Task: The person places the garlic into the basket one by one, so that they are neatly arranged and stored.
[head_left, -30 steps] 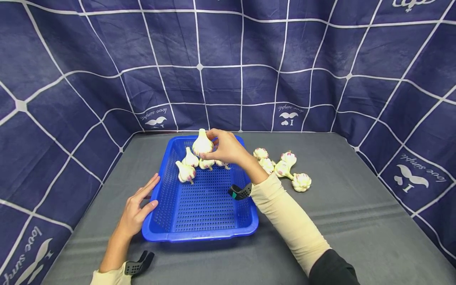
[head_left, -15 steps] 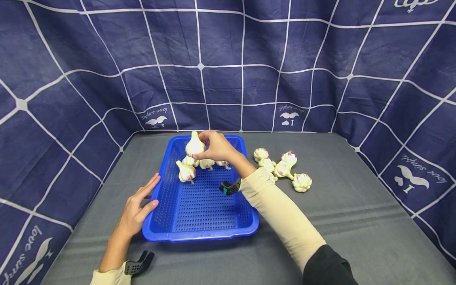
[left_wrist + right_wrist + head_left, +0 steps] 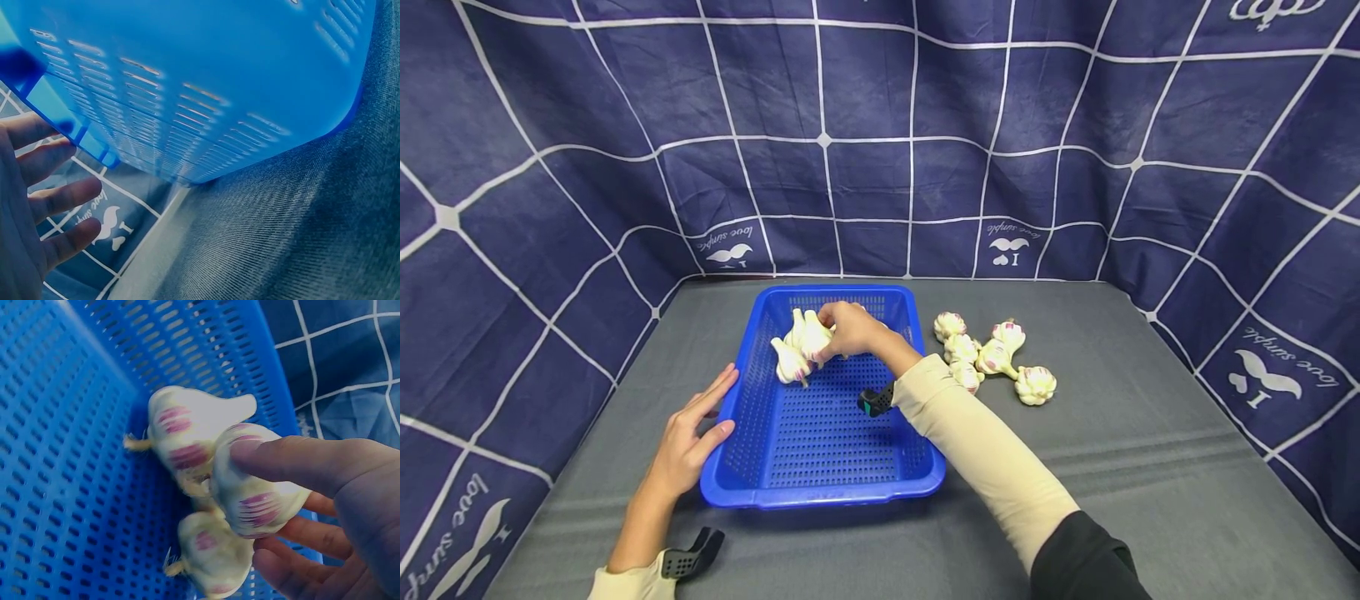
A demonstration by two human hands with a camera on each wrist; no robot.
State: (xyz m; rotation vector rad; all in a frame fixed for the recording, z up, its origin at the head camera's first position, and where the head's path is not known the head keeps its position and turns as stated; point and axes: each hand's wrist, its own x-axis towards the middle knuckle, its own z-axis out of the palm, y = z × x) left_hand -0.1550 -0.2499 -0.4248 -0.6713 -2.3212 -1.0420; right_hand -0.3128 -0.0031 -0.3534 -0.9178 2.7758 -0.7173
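Note:
My right hand (image 3: 852,332) pinches a garlic bulb (image 3: 256,494) between thumb and fingers, low inside the blue plastic basket (image 3: 820,497). Close beside it lies another white and purple garlic bulb (image 3: 791,363), near the basket's left wall. A further bulb (image 3: 215,553) shows below the held one in the right wrist view; the hand partly covers the bulbs behind it. My left hand (image 3: 688,437) rests against the basket's left rim with its fingers extended. In the left wrist view, those fingers (image 3: 69,197) lie spread by the basket's slotted outer wall (image 3: 162,119).
Right of the basket, several garlic bulbs (image 3: 996,356) lie loosely grouped on the grey cloth (image 3: 1150,467). A dark blue curtain (image 3: 880,183) with white grid lines rises behind and on both sides.
My right hand has moved left and down into the basket with the garlic bulb, bringing it beside the other bulbs. The left hand stays at the rim.

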